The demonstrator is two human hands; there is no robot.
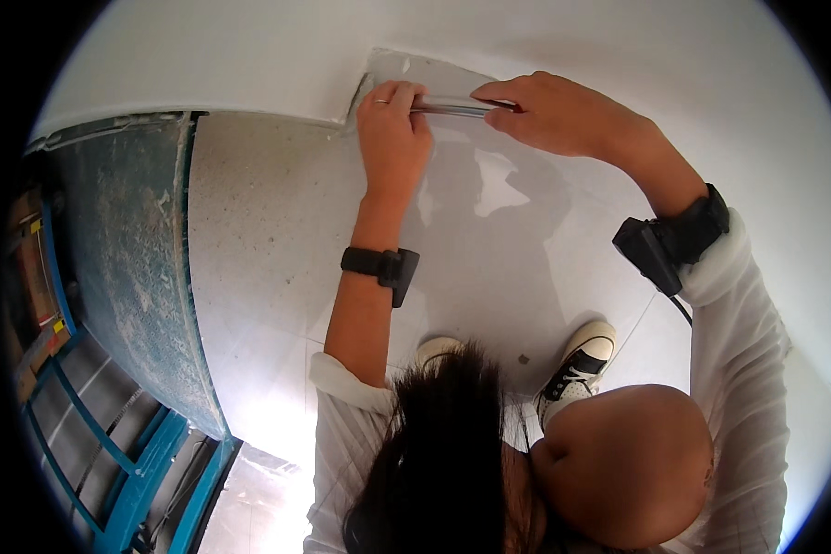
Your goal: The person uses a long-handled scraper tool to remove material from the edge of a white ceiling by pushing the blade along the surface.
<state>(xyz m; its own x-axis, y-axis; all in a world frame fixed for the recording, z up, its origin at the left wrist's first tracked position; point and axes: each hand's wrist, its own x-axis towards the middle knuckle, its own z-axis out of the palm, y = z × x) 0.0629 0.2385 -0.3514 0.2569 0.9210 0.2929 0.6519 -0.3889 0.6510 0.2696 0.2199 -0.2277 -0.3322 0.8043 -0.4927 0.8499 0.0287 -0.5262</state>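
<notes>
A shiny silver tube-like bar (454,107) is held level between my two hands, close to the white wall. My left hand (395,129) is closed around its left end, with the fingers curled over the top. At the other end, my right hand (549,113) pinches the bar between thumb and fingers. My palms and fingers cover both ends, so the bar's full shape cannot be made out. Beneath it lies a smooth light-grey floor (475,249) with shadows and a bright patch of light.
On the left stands a blue-green metal frame (148,462) with a worn, scuffed panel (129,249). White walls (249,55) rise ahead and to the right. A black-and-white shoe (577,369) and my bent knee (628,462) are below my arms. Black devices are strapped to both forearms.
</notes>
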